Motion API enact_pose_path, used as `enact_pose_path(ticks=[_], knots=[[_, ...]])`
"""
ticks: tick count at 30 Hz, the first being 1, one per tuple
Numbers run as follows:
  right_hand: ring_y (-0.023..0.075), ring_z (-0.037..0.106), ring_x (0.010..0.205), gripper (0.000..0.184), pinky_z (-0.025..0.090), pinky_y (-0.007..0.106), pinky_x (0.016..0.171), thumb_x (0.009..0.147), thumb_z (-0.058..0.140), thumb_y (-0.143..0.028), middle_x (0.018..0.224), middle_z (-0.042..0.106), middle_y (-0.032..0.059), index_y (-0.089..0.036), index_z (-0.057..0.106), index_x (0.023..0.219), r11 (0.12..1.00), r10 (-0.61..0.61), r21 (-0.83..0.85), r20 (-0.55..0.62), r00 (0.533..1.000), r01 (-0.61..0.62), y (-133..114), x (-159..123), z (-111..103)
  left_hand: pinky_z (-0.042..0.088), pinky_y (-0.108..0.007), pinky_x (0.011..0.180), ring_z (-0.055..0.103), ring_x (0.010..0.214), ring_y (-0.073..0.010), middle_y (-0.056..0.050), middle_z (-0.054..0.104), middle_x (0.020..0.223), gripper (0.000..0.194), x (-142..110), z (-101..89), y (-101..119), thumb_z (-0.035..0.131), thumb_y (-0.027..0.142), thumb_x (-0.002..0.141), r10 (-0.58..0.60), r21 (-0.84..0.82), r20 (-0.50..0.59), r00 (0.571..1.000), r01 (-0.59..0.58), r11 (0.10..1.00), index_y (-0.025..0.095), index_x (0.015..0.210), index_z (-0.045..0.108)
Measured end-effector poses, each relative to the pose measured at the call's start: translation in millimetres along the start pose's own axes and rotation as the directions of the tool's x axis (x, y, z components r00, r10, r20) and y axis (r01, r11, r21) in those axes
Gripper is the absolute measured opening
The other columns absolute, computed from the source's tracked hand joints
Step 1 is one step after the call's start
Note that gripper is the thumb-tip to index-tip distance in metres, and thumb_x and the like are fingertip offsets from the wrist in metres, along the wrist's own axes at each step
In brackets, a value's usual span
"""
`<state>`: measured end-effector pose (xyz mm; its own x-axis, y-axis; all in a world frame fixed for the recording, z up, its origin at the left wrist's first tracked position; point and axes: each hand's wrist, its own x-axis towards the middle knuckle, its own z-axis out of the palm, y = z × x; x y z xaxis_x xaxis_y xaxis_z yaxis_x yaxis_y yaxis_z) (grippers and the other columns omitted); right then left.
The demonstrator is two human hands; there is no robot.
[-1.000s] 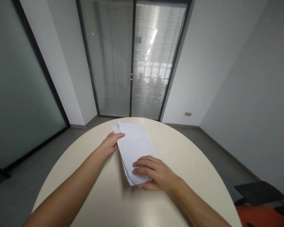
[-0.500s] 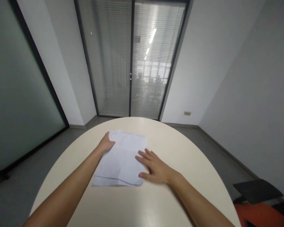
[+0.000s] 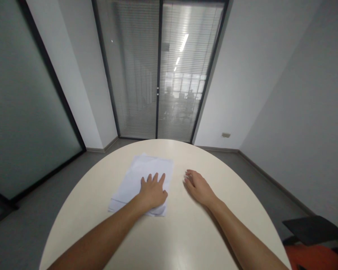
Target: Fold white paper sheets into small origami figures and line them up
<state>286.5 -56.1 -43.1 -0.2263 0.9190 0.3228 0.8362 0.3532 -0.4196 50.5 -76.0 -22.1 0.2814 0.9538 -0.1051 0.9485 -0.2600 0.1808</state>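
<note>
A small stack of white paper sheets [image 3: 135, 176] lies flat on the round cream table [image 3: 211, 236], its edges slightly uneven at the near side. My left hand [image 3: 153, 193] rests palm down on the right half of the sheets, fingers spread. To the right of the paper, my right hand [image 3: 198, 185] is on or just above the tabletop, apart from the sheets. Its fingers are loosely curved with nothing visible in them. My left hand and forearm hide part of the stack's near edge.
Beyond the table stands a glass partition with blinds [image 3: 157, 75] in a dark frame. A frosted glass panel [image 3: 28, 105] is at left. A chair with a red seat and black armrest [image 3: 312, 228] is at lower right. A wall socket [image 3: 225, 135] sits low on the wall.
The sheets, first held tilted between both hands, were laid flat on the table. My left hand moved from their left edge onto their top. My right hand let go and moved right.
</note>
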Motion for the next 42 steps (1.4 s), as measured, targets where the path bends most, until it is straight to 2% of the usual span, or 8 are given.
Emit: enact_pose_path(ticks=[8, 15, 20, 23, 27, 29, 32, 42], knots=[[0.0303, 0.043, 0.139, 0.049, 0.032, 0.047, 0.115, 0.1, 0.04, -0.042, 0.145, 0.052, 0.0186, -0.012, 0.057, 0.135, 0.988, -0.016, -0.151, 0.053, 0.998, 0.023, 21.1, 0.5, 12.5, 0.033, -0.065, 0.103, 0.04, 0.136, -0.0467, -0.024, 0.04, 0.154, 0.072, 33.0, -23.1, -72.1, 0.048, 0.062, 0.085, -0.21, 0.02, -0.045, 0.977, 0.211, 0.977, 0.015, 0.14, 0.049], [0.0341, 0.029, 0.148, 0.067, 0.023, 0.049, 0.119, 0.097, 0.043, -0.052, 0.158, 0.039, 0.0151, -0.013, 0.041, 0.151, 0.978, 0.1, -0.191, 0.1, 0.99, -0.08, 18.1, 0.3, 16.4, 0.034, -0.065, 0.102, 0.043, 0.132, -0.0424, -0.023, 0.047, 0.147, 0.048, 42.8, -13.0, -110.6, 0.037, 0.035, 0.093, -0.328, 0.026, -0.191, 0.925, 0.339, 0.94, 0.013, 0.133, 0.052], [0.0352, 0.039, 0.14, 0.064, 0.029, 0.048, 0.114, 0.093, 0.048, -0.048, 0.15, 0.046, 0.021, -0.01, 0.049, 0.145, 0.963, 0.129, -0.254, 0.155, 0.98, -0.087, 8.6, 15.5, 3.8, 0.026, -0.063, 0.112, 0.029, 0.144, -0.0426, -0.022, 0.038, 0.155, 0.053, 45.8, -5.2, -98.9, 0.042, 0.027, 0.09, -0.283, 0.048, -0.285, 0.916, 0.308, 0.95, 0.01, 0.141, 0.046], [0.0374, 0.051, 0.125, 0.052, 0.042, 0.048, 0.101, 0.089, 0.054, -0.049, 0.136, 0.058, 0.0188, -0.015, 0.063, 0.128, 0.944, 0.213, -0.295, 0.197, 0.957, -0.149, -1.0, 33.2, -3.3, 0.022, -0.054, 0.118, 0.019, 0.15, -0.0393, -0.021, 0.025, 0.162, 0.06, 52.3, 1.8, -75.0, 0.044, 0.03, 0.092, -0.102, 0.056, -0.327, 0.94, 0.127, 0.99, 0.008, 0.147, 0.04], [0.0342, 0.055, 0.119, 0.046, 0.041, 0.046, 0.099, 0.093, 0.049, -0.048, 0.126, 0.061, 0.0203, -0.015, 0.065, 0.121, 0.929, 0.242, -0.307, 0.087, 0.966, -0.205, -10.7, 45.7, 6.5, 0.017, -0.055, 0.12, 0.018, 0.152, -0.0314, -0.012, 0.022, 0.165, 0.058, 64.1, 13.8, -43.8, 0.032, 0.038, 0.099, 0.152, -0.01, -0.123, 0.981, -0.155, 0.988, 0.018, 0.154, 0.031], [0.0325, 0.046, 0.132, 0.049, 0.03, 0.05, 0.111, 0.097, 0.044, -0.045, 0.138, 0.056, 0.0182, -0.016, 0.057, 0.135, 0.941, 0.171, -0.297, 0.0, 0.985, -0.163, -11.2, 45.0, 16.2, 0.01, -0.059, 0.121, 0.014, 0.153, -0.0326, -0.01, 0.02, 0.166, 0.058, 67.6, 18.6, -36.9, 0.03, 0.041, 0.1, 0.122, -0.013, -0.131, 0.984, -0.125, 0.992, 0.022, 0.155, 0.031], [0.0346, 0.028, 0.146, 0.059, 0.015, 0.054, 0.118, 0.096, 0.044, -0.048, 0.153, 0.044, 0.0158, -0.016, 0.048, 0.145, 0.952, 0.137, -0.285, 0.068, 0.988, -0.112, -6.4, 42.6, 25.9, 0.01, -0.057, 0.122, 0.014, 0.153, -0.0322, -0.01, 0.022, 0.165, 0.06, 68.2, 22.0, -37.4, 0.032, 0.046, 0.1, 0.145, -0.021, -0.153, 0.978, -0.15, 0.988, 0.022, 0.155, 0.033], [0.0328, 0.013, 0.153, 0.075, 0.009, 0.054, 0.12, 0.095, 0.039, -0.06, 0.165, 0.024, 0.0117, -0.018, 0.033, 0.156, 0.958, 0.205, -0.242, 0.19, 0.96, -0.157, 2.0, 49.3, 30.7, 0.016, -0.056, 0.122, 0.021, 0.152, -0.0315, -0.007, 0.03, 0.163, 0.063, 69.3, 25.8, -40.7, 0.023, 0.059, 0.101, 0.139, -0.031, -0.216, 0.966, -0.149, 0.988, 0.026, 0.151, 0.043]])
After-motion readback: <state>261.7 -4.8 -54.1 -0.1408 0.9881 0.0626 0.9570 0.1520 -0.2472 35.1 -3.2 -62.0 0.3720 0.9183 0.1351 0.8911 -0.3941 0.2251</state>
